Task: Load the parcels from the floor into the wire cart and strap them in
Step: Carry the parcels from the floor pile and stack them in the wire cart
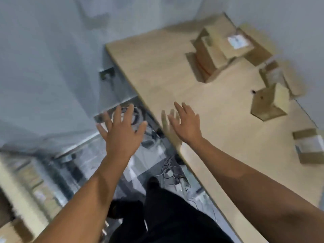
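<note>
On the pale wooden surface [157, 71]: brown cardboard parcels lie scattered, well apart from our hands. We see a stacked cluster with a white label [217, 50], a small upright box [268, 104] and a taped box at the right edge [308, 146].
Left hand [121, 135]: released, with fingers spread and holding nothing. It hovers over tangled dark cables [171, 171] beside the surface's edge.
Right hand [185, 125]: also released and empty, with fingers spread above the surface's near edge.
Wire cart: a blurred metal frame [35, 181] at lower left with brownish shapes inside may be it. We cannot tell.
Done: possibly a few parcels loaded, if those shapes are boxes.
Left: we judge that most of the loading remains, with several parcels to collect. No strap is in view, so strapping looks not yet started.
</note>
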Action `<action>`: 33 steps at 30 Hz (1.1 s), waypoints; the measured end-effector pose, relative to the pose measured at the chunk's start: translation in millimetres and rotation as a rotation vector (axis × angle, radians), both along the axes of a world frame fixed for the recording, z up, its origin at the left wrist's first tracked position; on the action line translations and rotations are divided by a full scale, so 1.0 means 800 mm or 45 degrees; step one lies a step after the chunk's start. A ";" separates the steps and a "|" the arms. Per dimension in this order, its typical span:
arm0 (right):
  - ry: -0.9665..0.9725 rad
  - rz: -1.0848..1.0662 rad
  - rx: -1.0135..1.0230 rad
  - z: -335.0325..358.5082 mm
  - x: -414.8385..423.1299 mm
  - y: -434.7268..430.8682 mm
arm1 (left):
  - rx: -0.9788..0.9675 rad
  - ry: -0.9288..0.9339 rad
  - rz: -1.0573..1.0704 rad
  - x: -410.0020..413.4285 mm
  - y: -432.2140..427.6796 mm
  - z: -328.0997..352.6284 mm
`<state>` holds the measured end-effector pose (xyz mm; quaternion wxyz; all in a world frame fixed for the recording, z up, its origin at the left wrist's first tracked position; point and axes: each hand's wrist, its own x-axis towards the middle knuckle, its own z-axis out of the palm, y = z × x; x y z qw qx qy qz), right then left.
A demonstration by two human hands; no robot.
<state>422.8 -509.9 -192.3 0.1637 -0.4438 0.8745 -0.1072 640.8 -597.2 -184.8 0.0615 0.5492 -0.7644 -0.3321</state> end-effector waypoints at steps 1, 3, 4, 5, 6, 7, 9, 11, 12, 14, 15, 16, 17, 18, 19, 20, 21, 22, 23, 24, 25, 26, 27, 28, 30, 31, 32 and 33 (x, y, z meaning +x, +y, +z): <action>0.003 -0.082 0.024 -0.008 -0.029 0.018 | -0.011 -0.014 -0.069 -0.031 0.002 -0.004; 0.012 -0.202 0.062 -0.027 -0.089 0.046 | -0.023 -0.023 -0.194 -0.094 0.005 -0.015; 0.024 -0.244 0.087 -0.039 -0.119 0.054 | -0.019 -0.012 -0.247 -0.125 0.006 -0.021; 0.036 -0.274 0.114 -0.051 -0.150 0.055 | -0.017 0.007 -0.287 -0.156 0.006 -0.029; 0.039 -0.301 0.135 -0.063 -0.179 0.050 | -0.017 0.022 -0.314 -0.185 0.005 -0.036; 0.026 -0.341 0.131 -0.074 -0.207 0.041 | -0.020 0.028 -0.331 -0.212 0.002 -0.043; 0.010 -0.444 0.104 -0.092 -0.255 0.021 | -0.022 0.025 -0.340 -0.268 -0.008 -0.052; 0.065 -0.501 0.126 -0.109 -0.286 0.009 | -0.012 0.060 -0.280 -0.323 -0.021 -0.050; 0.097 -0.510 0.140 -0.117 -0.293 0.007 | -0.020 0.116 -0.236 -0.349 -0.028 -0.047; 0.131 -0.498 0.149 -0.127 -0.298 0.005 | -0.056 0.268 -0.140 -0.404 -0.043 -0.037; 0.128 -0.494 0.152 -0.129 -0.298 0.006 | -0.068 0.335 -0.090 -0.432 -0.050 -0.031; 0.122 -0.495 0.155 -0.129 -0.298 0.007 | -0.065 0.394 -0.032 -0.461 -0.058 -0.025; 0.124 -0.499 0.153 -0.129 -0.298 0.007 | -0.035 0.457 0.038 -0.488 -0.067 -0.018; 0.127 -0.499 0.150 -0.129 -0.299 0.006 | 0.023 0.518 0.112 -0.514 -0.075 -0.011; 0.119 -0.498 0.148 -0.128 -0.299 0.005 | 0.086 0.557 0.176 -0.539 -0.080 -0.003; 0.109 -0.498 0.148 -0.128 -0.299 0.005 | 0.125 0.555 0.208 -0.560 -0.083 0.003; 0.105 -0.499 0.151 -0.129 -0.299 0.005 | 0.140 0.521 0.203 -0.577 -0.084 0.007; 0.103 -0.503 0.157 -0.129 -0.299 0.006 | 0.145 0.493 0.179 -0.591 -0.083 0.010; 0.100 -0.507 0.164 -0.129 -0.299 0.006 | 0.139 0.499 0.158 -0.598 -0.081 0.009; 0.102 -0.506 0.172 -0.129 -0.299 0.006 | 0.121 0.527 0.163 -0.600 -0.080 0.005; 0.108 -0.506 0.175 -0.130 -0.299 0.006 | 0.098 0.553 0.197 -0.596 -0.081 0.000; 0.108 -0.509 0.167 -0.131 -0.300 0.005 | 0.080 0.572 0.248 -0.586 -0.082 -0.006; 0.099 -0.511 0.158 -0.132 -0.300 0.006 | 0.076 0.580 0.302 -0.570 -0.081 -0.009; 0.094 -0.508 0.156 -0.131 -0.300 0.006 | 0.083 0.600 0.342 -0.549 -0.079 -0.011; 0.103 -0.494 0.176 -0.130 -0.304 0.007 | 0.124 0.710 0.350 -0.498 -0.061 -0.012; 0.105 -0.488 0.187 -0.128 -0.305 0.007 | 0.151 0.770 0.332 -0.469 -0.047 -0.011; 0.114 -0.487 0.191 -0.127 -0.303 0.008 | 0.179 0.819 0.316 -0.440 -0.033 -0.010; 0.120 -0.490 0.184 -0.126 -0.302 0.007 | 0.204 0.858 0.308 -0.410 -0.018 -0.009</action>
